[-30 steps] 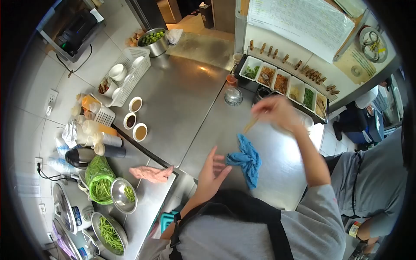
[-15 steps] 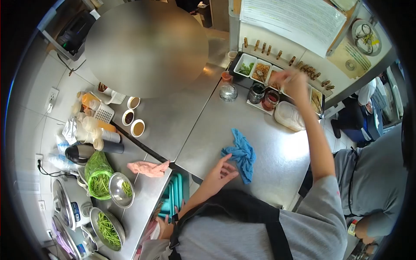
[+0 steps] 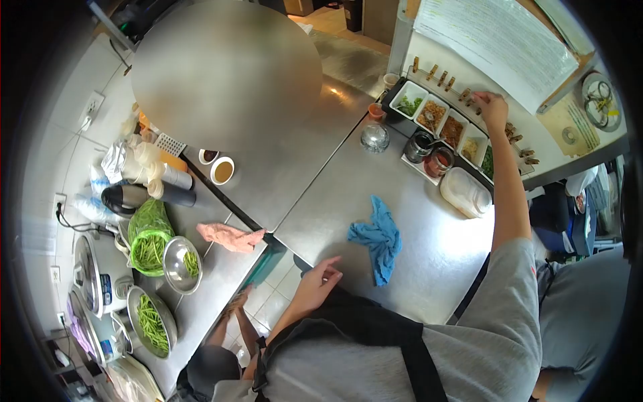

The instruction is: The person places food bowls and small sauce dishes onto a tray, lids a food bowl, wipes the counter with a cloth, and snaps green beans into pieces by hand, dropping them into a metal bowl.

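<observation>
My right hand (image 3: pixel 491 109) reaches up to the row of wooden clothespins (image 3: pixel 449 83) on the clear ledge behind the food containers. Its fingers are pinched together at one of the clothespins, which they partly cover. My left hand (image 3: pixel 316 287) hovers by the near edge of the steel table, empty, with its fingers loosely apart. A crumpled blue cloth (image 3: pixel 379 238) lies on the table to its right. Below my right arm stand white containers of chopped food (image 3: pixel 451 131), two dark jars (image 3: pixel 439 161) and a clear plastic tub (image 3: pixel 465 193).
Bowls of green beans (image 3: pixel 153 325), a bag of beans (image 3: pixel 149 248) and a pink cloth (image 3: pixel 231 236) occupy the left counter. Small sauce cups (image 3: pixel 222 171) stand farther back. One person crouches at lower left by an aqua bin (image 3: pixel 266 260); another stands close on my right.
My right hand has moved from above the food containers up to the clothespins. My left hand has drawn back from the blue cloth. The view has shifted, and the person at lower left shows more.
</observation>
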The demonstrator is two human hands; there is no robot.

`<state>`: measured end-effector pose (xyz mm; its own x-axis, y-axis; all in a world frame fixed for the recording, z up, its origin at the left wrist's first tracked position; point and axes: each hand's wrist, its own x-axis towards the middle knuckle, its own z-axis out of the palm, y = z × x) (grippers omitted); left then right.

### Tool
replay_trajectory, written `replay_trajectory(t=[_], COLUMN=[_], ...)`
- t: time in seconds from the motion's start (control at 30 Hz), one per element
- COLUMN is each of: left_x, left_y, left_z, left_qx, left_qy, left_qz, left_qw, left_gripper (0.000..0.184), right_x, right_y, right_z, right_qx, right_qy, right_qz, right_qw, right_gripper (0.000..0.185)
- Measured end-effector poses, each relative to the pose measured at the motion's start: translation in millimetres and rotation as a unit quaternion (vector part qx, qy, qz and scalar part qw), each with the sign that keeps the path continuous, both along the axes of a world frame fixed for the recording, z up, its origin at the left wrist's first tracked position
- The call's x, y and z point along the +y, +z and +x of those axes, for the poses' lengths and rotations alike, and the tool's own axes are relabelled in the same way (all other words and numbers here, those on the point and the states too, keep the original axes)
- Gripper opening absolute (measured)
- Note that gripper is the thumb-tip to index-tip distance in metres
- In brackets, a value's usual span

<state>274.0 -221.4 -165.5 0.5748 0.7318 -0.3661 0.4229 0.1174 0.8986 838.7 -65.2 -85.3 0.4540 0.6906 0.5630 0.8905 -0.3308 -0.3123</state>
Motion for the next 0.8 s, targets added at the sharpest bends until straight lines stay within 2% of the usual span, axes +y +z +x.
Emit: replay_trajectory(t=[0.03,0.13,0.23,0.3,0.33,0.37,0.4,0.43,0.47,0.53,0.57,0.63,0.7,0.73,0.8], left_x=[-1,-8,-10,-11,-10,-5,0,-21,-30,-29,-28,-25,-26,-27,-26], left_y=[1,3,-2,-3,-5,-12,-24,-30,-32,-37,-32,-18,-18,-20,-22], left_z=[3,9,9,2,-2,-2,1,-18,-20,-20,-18,-12,0,3,5], left_qx=[-0.001,-0.009,-0.020,-0.011,-0.006,-0.022,-0.036,-0.042,-0.019,0.019,0.019,0.009,0.005,0.008,-0.005], left_qy=[-0.020,-0.042,-0.055,-0.036,-0.017,-0.021,-0.014,0.054,0.064,0.073,0.098,0.124,0.118,0.114,0.056], left_qz=[0.002,-0.005,-0.021,-0.023,-0.020,-0.015,-0.009,-0.001,-0.006,-0.011,0.001,0.018,0.169,0.241,0.285], left_qw=[1.000,0.999,0.998,0.999,1.000,0.999,0.999,0.998,0.998,0.997,0.995,0.992,0.979,0.964,0.957], left_gripper=[0.043,0.042,0.041,0.040,0.040,0.041,0.042,0.043,0.044,0.045,0.046,0.050,0.043,0.040,0.028], right_x=[1,11,-1,-29,-50,-69,-91,-125,-147,-171,-178,-184,-187,-185,-181], right_y=[-7,-14,-4,-5,-11,-27,-51,-120,-111,-143,-128,-129,-108,-96,-71], right_z=[4,11,-28,-97,-139,-179,-207,-238,-268,-294,-311,-325,-347,-355,-369], right_qx=[-0.029,0.038,-0.186,-0.068,0.106,0.266,0.208,0.068,0.175,0.195,0.235,0.277,0.332,0.295,0.223], right_qy=[0.010,0.008,0.038,0.096,0.063,0.190,0.248,0.442,0.348,0.286,0.243,0.305,0.329,0.379,0.474], right_qz=[0.009,-0.012,0.152,0.174,0.027,-0.035,-0.143,-0.206,-0.318,-0.249,-0.265,-0.241,-0.308,-0.311,-0.305], right_qw=[0.999,0.999,0.970,0.978,0.992,0.944,0.935,0.870,0.864,0.905,0.903,0.879,0.829,0.820,0.796], right_gripper=[0.024,0.028,0.029,0.028,0.023,0.023,0.028,0.038,0.046,0.033,0.025,0.024,0.021,0.022,0.024])
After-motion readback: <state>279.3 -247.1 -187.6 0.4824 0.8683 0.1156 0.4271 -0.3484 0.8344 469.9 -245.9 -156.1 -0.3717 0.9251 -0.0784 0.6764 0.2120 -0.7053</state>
